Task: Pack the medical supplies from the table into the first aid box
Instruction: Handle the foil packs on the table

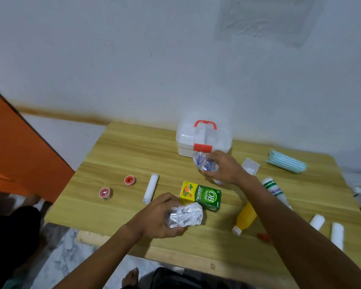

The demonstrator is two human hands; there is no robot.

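A white first aid box with a red handle and red latch stands shut at the back of the wooden table. My right hand grips a clear plastic packet just in front of the box. My left hand holds a stack of silver foil pill strips above the table's near part. A green and yellow carton lies between my hands. Two red tape rolls and a white gauze roll lie to the left.
At the right lie a teal striped pack, a small clear packet, a white bottle with green print, an orange bottle, a small red item and two white rolls. An orange panel stands at far left.
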